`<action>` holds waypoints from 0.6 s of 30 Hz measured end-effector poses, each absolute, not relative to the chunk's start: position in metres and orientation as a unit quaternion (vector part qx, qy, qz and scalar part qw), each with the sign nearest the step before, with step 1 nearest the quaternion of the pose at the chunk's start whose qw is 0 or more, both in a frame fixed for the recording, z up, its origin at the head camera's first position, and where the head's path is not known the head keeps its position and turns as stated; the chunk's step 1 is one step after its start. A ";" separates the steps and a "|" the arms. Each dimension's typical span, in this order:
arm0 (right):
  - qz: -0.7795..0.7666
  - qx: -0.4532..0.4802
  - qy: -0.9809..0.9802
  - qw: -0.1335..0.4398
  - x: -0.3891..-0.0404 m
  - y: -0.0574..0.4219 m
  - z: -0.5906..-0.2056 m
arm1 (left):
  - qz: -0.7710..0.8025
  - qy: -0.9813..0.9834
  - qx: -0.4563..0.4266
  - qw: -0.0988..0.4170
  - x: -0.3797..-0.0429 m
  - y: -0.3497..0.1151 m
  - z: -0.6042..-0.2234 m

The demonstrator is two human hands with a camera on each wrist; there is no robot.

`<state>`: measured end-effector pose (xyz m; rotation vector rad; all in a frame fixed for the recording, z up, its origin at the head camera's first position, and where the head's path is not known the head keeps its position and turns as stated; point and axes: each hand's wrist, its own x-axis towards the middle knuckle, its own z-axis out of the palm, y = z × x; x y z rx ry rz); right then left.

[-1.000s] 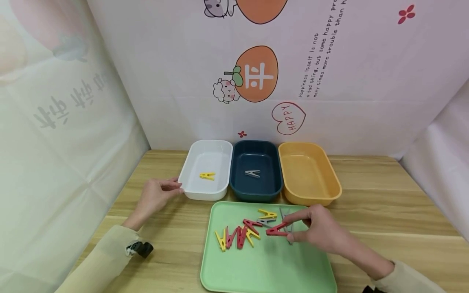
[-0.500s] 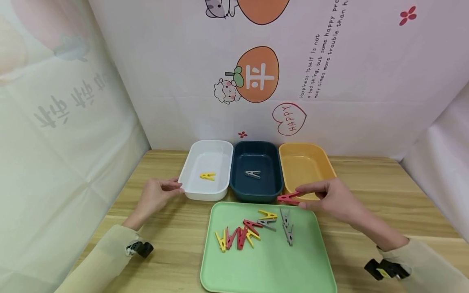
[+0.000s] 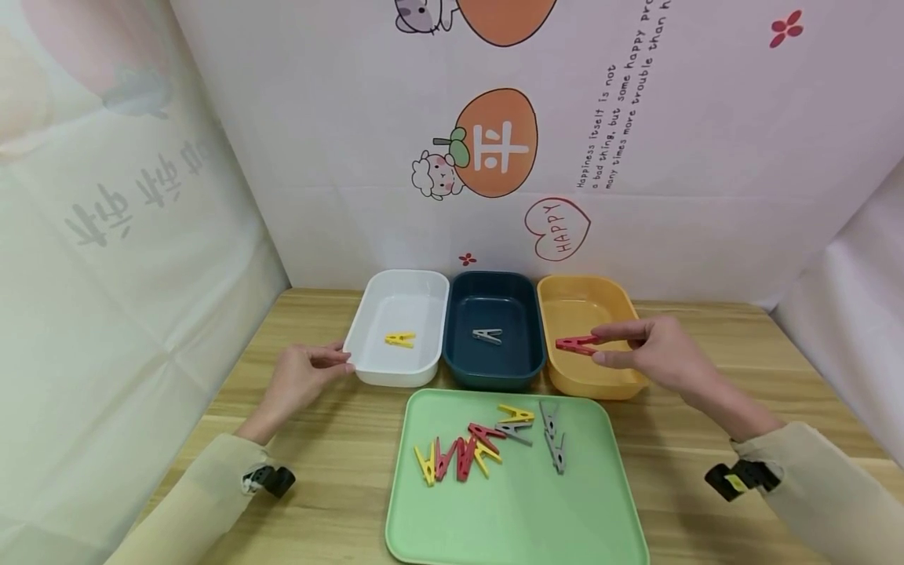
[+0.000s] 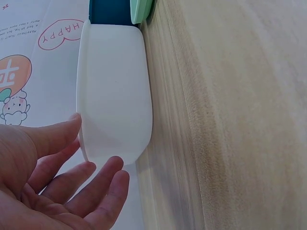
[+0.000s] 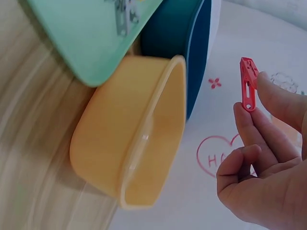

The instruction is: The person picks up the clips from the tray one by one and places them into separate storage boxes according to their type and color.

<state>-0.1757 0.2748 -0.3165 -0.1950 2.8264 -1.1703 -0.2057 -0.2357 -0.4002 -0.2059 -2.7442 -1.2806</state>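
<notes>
My right hand (image 3: 660, 349) pinches a red clothespin (image 3: 577, 345) between thumb and fingers. In the head view it is held over the yellow bin (image 3: 596, 386), apart from the bin's floor. The right wrist view shows the same clothespin (image 5: 248, 86) upright at the fingertips. With its fingertips, my left hand (image 3: 300, 380) touches the front left corner of the white bin (image 3: 395, 377). In the left wrist view its fingers are relaxed beside the rim. A yellow clothespin (image 3: 400, 339) lies in the white bin, and a grey clothespin (image 3: 487, 336) in the dark blue bin (image 3: 494, 378).
A green tray (image 3: 523, 518) sits in front of the bins. On it lie several red, yellow and grey clothespins, among them a red clothespin (image 3: 466, 459) and a grey clothespin (image 3: 556, 453). A patterned cloth (image 3: 339, 173) hangs behind the wooden table (image 3: 741, 369).
My right hand has lifted the red clothespin off the green tray and carried it back and to the right, over the yellow bin. The left hand has stayed at the white bin.
</notes>
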 end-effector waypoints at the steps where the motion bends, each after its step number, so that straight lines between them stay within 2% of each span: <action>1: -0.380 -0.063 0.922 0.038 -0.178 0.277 -0.317 | -0.421 -0.903 -0.069 0.054 -0.206 -0.236 -0.400; 18: -0.359 -0.033 0.931 0.055 -0.218 0.295 -0.319 | -0.419 -0.904 -0.066 0.058 -0.205 -0.235 -0.399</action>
